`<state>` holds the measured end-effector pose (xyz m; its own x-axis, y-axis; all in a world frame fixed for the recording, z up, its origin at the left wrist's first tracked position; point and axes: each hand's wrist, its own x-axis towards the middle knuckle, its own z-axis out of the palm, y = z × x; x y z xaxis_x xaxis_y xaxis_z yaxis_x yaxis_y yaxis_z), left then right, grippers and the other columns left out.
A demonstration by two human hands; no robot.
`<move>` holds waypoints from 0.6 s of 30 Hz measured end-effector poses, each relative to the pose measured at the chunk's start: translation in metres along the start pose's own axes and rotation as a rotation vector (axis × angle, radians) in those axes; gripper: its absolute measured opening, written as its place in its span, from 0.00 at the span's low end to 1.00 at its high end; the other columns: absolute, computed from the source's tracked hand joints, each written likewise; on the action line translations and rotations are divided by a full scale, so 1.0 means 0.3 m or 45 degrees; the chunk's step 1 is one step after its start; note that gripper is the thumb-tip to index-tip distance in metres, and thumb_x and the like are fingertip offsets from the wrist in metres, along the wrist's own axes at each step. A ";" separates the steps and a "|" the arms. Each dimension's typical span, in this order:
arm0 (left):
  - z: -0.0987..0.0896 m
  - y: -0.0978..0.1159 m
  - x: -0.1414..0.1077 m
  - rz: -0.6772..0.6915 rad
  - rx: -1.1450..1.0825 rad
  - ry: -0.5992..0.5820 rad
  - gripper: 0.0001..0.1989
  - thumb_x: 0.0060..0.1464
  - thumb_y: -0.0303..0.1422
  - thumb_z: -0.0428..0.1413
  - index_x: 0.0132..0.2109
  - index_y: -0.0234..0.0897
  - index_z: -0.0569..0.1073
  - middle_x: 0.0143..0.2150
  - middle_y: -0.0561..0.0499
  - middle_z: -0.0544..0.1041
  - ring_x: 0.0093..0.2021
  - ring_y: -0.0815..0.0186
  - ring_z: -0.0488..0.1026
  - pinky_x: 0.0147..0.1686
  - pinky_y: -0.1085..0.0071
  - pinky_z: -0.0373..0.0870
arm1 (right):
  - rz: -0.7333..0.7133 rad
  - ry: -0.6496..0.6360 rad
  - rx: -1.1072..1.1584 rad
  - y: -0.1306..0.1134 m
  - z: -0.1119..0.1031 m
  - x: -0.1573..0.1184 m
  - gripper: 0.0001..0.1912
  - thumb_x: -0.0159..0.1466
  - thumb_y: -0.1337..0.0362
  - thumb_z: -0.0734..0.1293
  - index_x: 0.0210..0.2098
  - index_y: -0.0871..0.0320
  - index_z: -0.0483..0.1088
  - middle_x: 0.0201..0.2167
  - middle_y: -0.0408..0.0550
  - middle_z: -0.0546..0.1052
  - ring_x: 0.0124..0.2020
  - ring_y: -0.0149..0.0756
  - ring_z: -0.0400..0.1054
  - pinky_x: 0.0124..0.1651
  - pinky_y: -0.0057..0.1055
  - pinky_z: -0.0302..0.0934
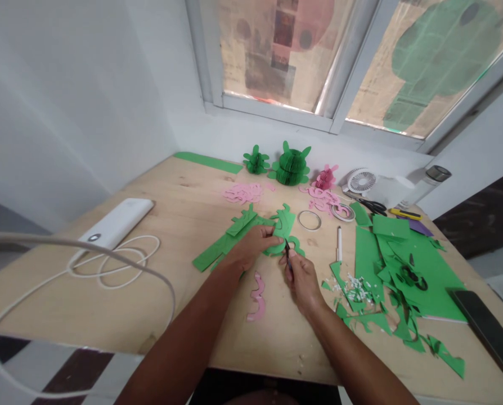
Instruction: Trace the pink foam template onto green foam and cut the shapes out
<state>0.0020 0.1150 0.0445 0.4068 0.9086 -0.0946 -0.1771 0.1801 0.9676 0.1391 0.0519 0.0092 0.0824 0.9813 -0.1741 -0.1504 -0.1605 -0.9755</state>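
In the middle of the table, my left hand (pixel 257 243) pinches a piece of green paper (pixel 284 224) with curvy cut edges. My right hand (pixel 302 275) is closed around a small dark cutting tool, seemingly scissors (pixel 288 251), whose tip touches the paper. Its handles are mostly hidden by my fingers. Under and left of my left hand lie green paper strips (pixel 218 247). A wavy pink paper strip (pixel 257 298) rests between my forearms.
Green paper sheets (pixel 437 270) and scraps lie at right, with a phone (pixel 488 332), black-handled scissors (pixel 373 207) and a white pen (pixel 340 243). Pink cutouts (pixel 243 193) and a green honeycomb figure (pixel 291 167) are farther back. A white power bank (pixel 118 222) with a looped cable is left.
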 end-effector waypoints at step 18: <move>-0.006 -0.009 0.006 0.007 -0.025 -0.013 0.12 0.41 0.39 0.65 0.28 0.34 0.75 0.24 0.54 0.74 0.25 0.70 0.69 0.30 0.73 0.64 | -0.021 0.010 0.004 -0.004 -0.002 0.001 0.30 0.54 0.36 0.66 0.25 0.59 0.69 0.10 0.32 0.55 0.12 0.22 0.43 0.16 0.25 0.34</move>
<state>0.0016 0.1168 0.0413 0.4147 0.9058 -0.0866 -0.1969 0.1822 0.9633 0.1399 0.0523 0.0101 0.0923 0.9830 -0.1589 -0.1518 -0.1438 -0.9779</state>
